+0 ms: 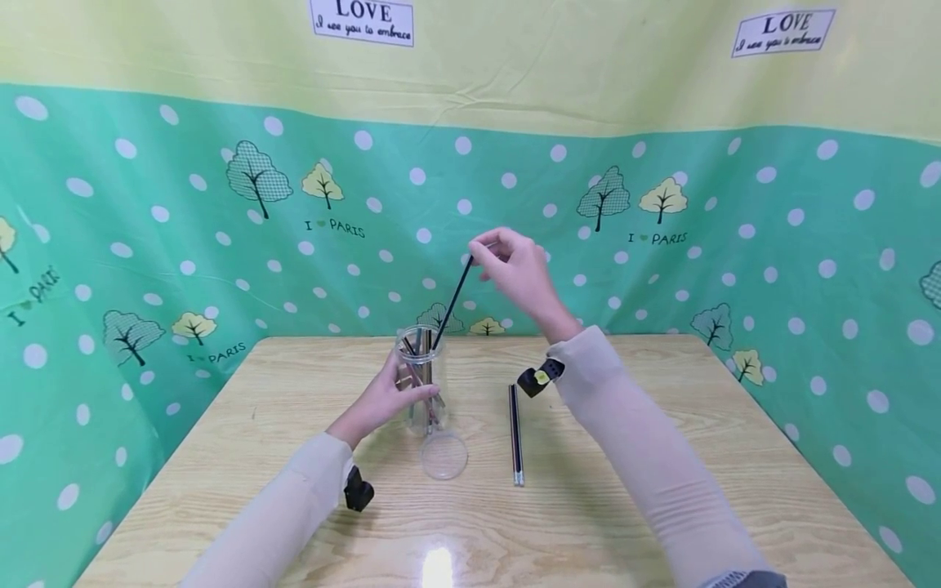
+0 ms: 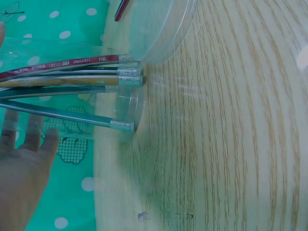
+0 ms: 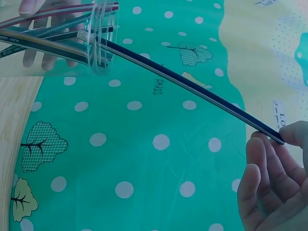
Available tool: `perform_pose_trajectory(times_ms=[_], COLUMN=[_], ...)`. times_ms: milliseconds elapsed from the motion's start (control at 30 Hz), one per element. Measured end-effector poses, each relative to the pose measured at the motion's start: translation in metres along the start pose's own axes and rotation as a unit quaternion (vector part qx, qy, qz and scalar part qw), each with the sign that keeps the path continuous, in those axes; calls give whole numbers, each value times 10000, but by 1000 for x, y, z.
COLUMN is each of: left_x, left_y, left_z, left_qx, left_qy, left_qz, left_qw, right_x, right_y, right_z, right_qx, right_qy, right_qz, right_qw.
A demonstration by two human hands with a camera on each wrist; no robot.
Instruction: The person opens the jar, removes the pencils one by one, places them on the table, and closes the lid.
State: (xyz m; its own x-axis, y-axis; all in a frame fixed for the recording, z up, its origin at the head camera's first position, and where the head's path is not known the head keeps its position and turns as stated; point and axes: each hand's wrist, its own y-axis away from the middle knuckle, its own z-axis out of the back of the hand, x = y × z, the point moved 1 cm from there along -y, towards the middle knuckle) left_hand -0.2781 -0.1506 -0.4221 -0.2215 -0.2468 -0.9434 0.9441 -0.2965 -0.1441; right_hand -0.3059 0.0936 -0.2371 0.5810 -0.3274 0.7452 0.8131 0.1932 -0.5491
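My left hand (image 1: 384, 400) grips a clear jar (image 1: 442, 371) that stands upright on the table, thumb across its near side. Several pencils (image 2: 62, 114) lean inside it, their metal-banded eraser ends at the bottom; one is dark red, one yellowish. Above and right of the jar, my right hand (image 1: 518, 268) pinches the top end of a dark striped pencil (image 3: 192, 87) between thumb and fingers. This pencil slants down to the left, and its eraser end is just inside the jar's mouth, as the right wrist view shows.
A round clear lid (image 1: 444, 456) lies flat just in front of the jar. To its right, two dark pencils (image 1: 516, 433) lie side by side on the wooden table (image 1: 625, 523). Behind the table hangs a green and yellow curtain (image 1: 507, 204).
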Motion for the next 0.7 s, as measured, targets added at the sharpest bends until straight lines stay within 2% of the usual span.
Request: perform_pose_trajectory(times_ms=[233, 467, 700], left_x=[0, -1, -1], left_y=[1, -1, 0], left_z=[0, 0, 0], left_qx=[0, -33, -4], left_qy=[10, -94, -131], left_qz=[-1, -48, -4], left_qw=[10000, 9999, 9999], right_x=[8, 3, 3], right_y=[1, -1, -1], right_z=[10, 20, 30], right_qx=[-137, -324, -456], right_qy=[-145, -197, -187], right_qz=[-70, 67, -157], right_qw=[9998, 9993, 9987])
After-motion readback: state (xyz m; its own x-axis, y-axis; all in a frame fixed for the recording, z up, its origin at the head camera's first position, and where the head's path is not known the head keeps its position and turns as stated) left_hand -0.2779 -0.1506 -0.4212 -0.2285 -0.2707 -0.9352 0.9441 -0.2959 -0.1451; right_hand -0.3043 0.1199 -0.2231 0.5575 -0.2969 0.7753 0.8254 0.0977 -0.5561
